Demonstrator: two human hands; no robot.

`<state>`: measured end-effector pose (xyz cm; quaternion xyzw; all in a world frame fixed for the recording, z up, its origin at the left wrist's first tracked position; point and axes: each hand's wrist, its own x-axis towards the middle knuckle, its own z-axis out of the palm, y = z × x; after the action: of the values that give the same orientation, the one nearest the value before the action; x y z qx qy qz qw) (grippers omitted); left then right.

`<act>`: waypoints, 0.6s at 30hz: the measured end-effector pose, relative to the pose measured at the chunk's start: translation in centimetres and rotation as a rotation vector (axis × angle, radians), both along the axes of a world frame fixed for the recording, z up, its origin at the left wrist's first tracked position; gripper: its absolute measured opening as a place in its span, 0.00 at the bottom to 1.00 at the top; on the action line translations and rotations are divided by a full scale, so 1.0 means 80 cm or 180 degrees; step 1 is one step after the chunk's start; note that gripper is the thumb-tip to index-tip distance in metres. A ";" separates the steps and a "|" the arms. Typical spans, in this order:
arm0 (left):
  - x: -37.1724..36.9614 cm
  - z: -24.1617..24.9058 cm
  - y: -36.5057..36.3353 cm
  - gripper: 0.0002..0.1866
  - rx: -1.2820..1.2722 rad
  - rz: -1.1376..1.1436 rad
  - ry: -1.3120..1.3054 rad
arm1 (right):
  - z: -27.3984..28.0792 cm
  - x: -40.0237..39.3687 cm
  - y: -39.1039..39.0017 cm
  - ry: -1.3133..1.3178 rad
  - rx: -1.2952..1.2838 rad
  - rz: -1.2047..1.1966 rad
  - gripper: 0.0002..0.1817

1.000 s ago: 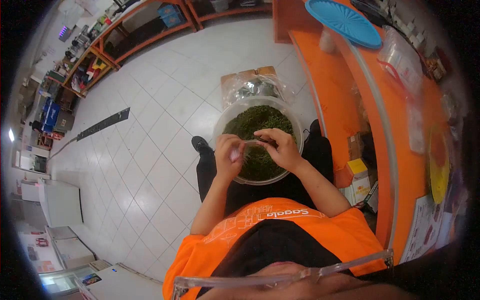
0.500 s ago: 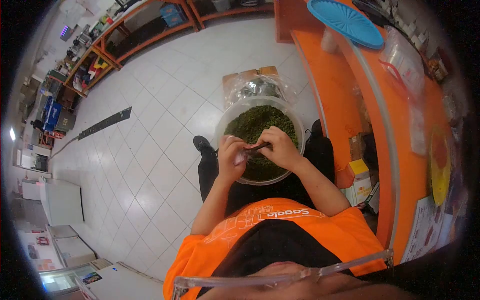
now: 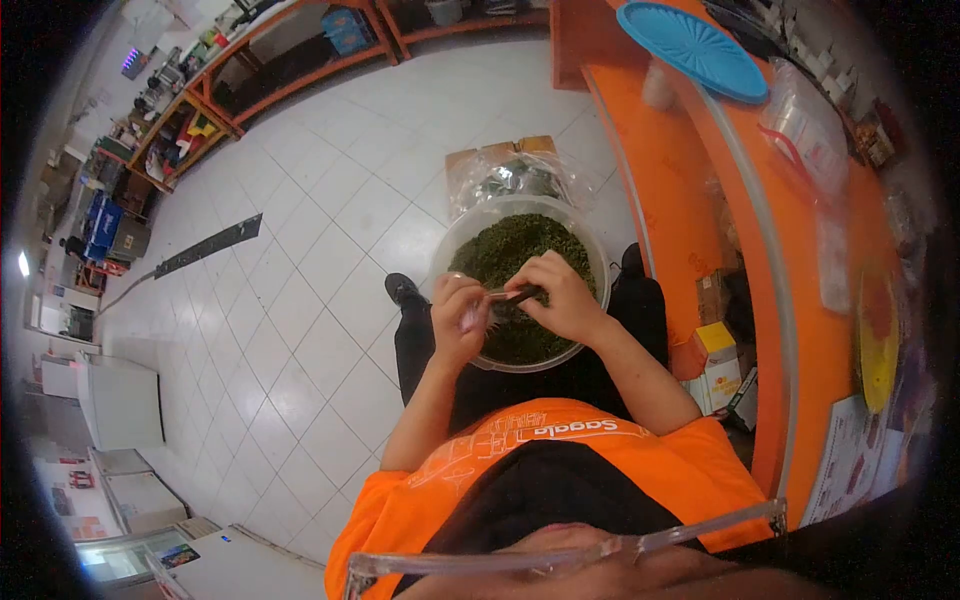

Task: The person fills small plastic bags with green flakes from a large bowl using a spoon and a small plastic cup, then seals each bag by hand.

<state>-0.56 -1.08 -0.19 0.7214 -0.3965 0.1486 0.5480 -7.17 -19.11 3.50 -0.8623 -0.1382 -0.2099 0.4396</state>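
Observation:
A round, translucent plastic tub (image 3: 440, 250) stands between my legs, holding finely chopped green leaves (image 3: 520, 240). Over its near half, my left hand (image 3: 459, 318) is closed on a small, pale, shiny thing (image 3: 472, 318) whose kind I cannot make out. My right hand (image 3: 562, 298) pinches a slim dark handle (image 3: 522, 295) that points toward the left fingers. A thin lighter piece bridges the gap between the hands; whether it is a blade or a spoon's stem does not show. Fingers of both hands hide much of what they hold.
Behind the tub lies a clear plastic bag (image 3: 515, 178) on a piece of cardboard (image 3: 537, 145). To the right runs an orange counter (image 3: 640, 150) with a blue lid (image 3: 690, 45) on top and a yellow-and-white box (image 3: 715, 350) below. White floor tiles (image 3: 290, 300) extend left.
The left hand has tilted and shifted slightly left. The dark handle's visible part is shorter, and a lighter thin piece now shows between the hands.

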 end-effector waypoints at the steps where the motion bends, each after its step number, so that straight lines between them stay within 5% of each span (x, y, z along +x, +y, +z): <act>1: -0.001 0.002 -0.001 0.07 -0.0004 -0.0002 -0.0004 | 0.000 0.001 0.003 -0.0004 -0.0004 -0.0002 0.09; 7: -0.003 -0.004 0.000 0.10 0.0209 0.0040 -0.0303 | -0.011 0.005 0.013 0.0099 -0.0293 -0.0045 0.05; 13: -0.001 -0.007 0.001 0.08 -0.0070 0.0019 -0.0149 | -0.012 0.006 0.008 0.0238 -0.0613 -0.0345 0.15; 15: -0.003 -0.006 0.000 0.06 -0.0275 0.0179 0.0021 | 0.005 0.005 0.006 0.1083 0.0066 -0.0002 0.12; 18: 0.001 -0.017 0.003 0.09 -0.0345 0.0079 0.0216 | 0.007 0.015 -0.012 0.1887 -0.0171 0.0289 0.11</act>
<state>-0.48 -0.83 -1.53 0.7002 -0.3601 0.1521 0.5974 -6.00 -20.11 4.10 -0.8903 -0.0477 0.0745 0.4467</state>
